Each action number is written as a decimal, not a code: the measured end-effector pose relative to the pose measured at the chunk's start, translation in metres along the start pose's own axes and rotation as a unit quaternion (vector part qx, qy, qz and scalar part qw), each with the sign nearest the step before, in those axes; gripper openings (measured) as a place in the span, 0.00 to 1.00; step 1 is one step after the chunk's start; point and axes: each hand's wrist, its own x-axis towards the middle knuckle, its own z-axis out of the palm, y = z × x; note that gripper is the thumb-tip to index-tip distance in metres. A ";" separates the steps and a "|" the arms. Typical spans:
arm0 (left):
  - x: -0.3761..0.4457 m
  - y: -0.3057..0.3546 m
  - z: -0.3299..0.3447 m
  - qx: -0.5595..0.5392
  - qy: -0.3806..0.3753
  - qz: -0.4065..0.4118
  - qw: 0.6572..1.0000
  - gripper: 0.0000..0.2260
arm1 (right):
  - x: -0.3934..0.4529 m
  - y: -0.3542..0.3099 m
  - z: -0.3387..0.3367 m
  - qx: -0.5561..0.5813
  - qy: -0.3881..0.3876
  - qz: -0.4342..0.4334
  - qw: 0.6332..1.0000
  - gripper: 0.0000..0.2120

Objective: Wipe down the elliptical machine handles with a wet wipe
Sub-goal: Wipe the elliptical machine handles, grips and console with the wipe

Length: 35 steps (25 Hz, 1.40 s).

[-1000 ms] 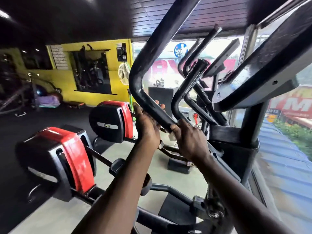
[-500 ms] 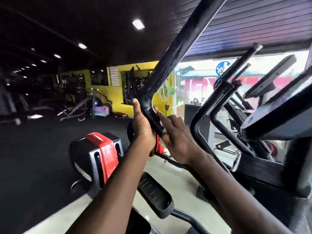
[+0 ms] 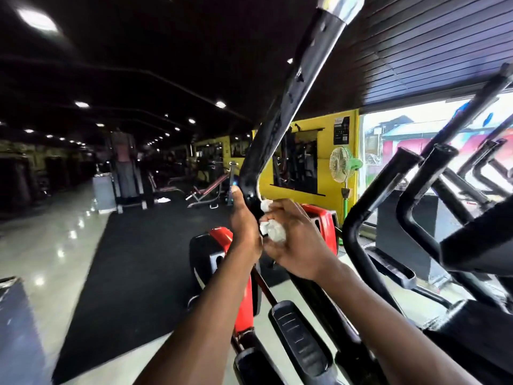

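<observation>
A long black elliptical handle (image 3: 288, 107) rises from a bend at centre frame to a silver tip at the top. My left hand (image 3: 244, 226) grips the handle just below the bend, thumb pointing up along it. My right hand (image 3: 294, 240) is right beside it, palm turned toward me, holding a crumpled white wet wipe (image 3: 273, 230) in curled fingers. The wipe touches the handle's lower part near the bend. A second, shorter black handle (image 3: 369, 207) curves up to the right.
The console (image 3: 483, 240) juts in at the right. A foot pedal (image 3: 299, 343) lies below my arms. Red-and-black housings (image 3: 219, 254) of neighbouring machines stand behind my hands. A green fan (image 3: 344, 165) stands by the yellow wall. Black mat and shiny floor stretch left.
My view has swung up and left. Both hands slid up the handle to the bend. My right hand turned palm-up, and the white wipe now shows in it.
</observation>
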 end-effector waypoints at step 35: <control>0.012 0.060 0.014 0.227 -0.091 0.156 0.957 0.54 | 0.055 0.001 0.008 0.111 0.139 0.084 0.980 0.11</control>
